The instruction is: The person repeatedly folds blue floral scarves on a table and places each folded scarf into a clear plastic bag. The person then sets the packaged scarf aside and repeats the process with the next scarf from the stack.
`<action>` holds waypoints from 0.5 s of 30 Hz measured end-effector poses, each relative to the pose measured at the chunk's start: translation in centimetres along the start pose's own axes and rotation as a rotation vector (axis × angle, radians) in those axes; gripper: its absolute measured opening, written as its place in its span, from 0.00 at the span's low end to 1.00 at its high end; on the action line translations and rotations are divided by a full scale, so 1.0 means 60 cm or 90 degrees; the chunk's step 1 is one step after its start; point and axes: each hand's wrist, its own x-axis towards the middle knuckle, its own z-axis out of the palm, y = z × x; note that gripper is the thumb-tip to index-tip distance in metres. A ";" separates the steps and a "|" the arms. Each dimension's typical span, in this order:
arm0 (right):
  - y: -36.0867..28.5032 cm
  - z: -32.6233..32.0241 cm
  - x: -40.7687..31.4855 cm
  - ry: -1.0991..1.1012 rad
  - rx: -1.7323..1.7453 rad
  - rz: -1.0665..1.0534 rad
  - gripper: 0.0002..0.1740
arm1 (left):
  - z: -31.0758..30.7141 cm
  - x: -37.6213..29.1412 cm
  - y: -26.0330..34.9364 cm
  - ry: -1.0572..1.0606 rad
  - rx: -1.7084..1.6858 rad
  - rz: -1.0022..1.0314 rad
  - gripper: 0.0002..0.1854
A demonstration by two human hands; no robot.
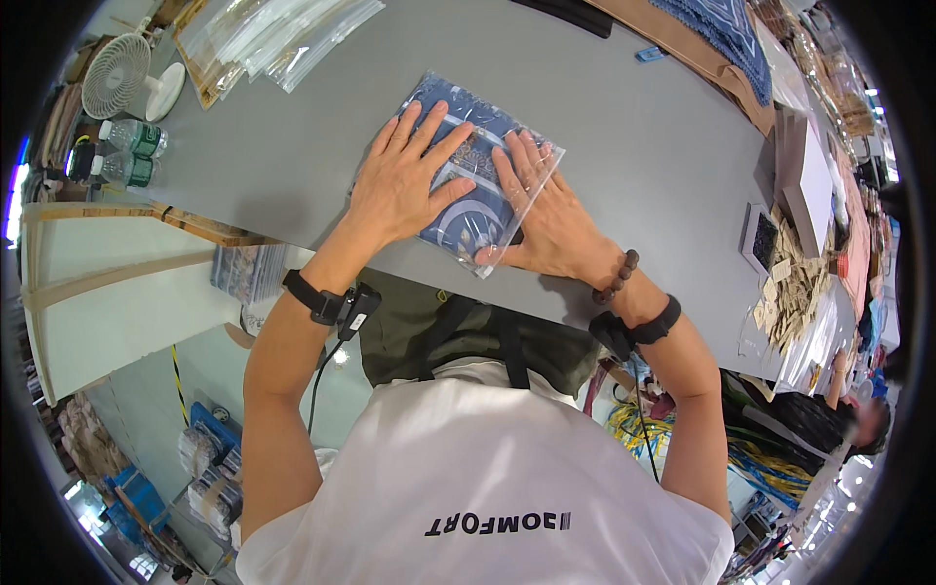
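A folded blue patterned cloth in a clear plastic bag [475, 175] lies tilted on the grey table [307, 146], close to its near edge. My left hand [406, 175] rests flat on the bag's left part with its fingers spread. The fingers of my right hand [548, 212] are partly inside or beneath the clear film at the bag's right edge; which of the two I cannot tell. The thumb of that hand is at the bag's near corner.
Clear plastic bags [270, 36] are stacked at the far left, near a white fan [121, 77] and water bottles [139, 139]. On the right lie blue cloths [724, 36], a white box [804, 183] and a heap of tags [790, 292]. Another person [812, 424] is at far right.
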 end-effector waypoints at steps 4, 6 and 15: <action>-0.021 -0.030 -0.054 0.021 -0.027 -0.002 0.46 | -0.019 -0.044 0.008 0.177 -0.045 0.007 0.26; -0.054 -0.042 -0.092 0.066 0.069 0.094 0.32 | -0.040 -0.101 0.031 0.331 -0.061 0.012 0.16; -0.155 -0.003 -0.073 -0.177 0.746 0.593 0.15 | -0.011 -0.226 0.167 -0.110 -0.890 -0.503 0.21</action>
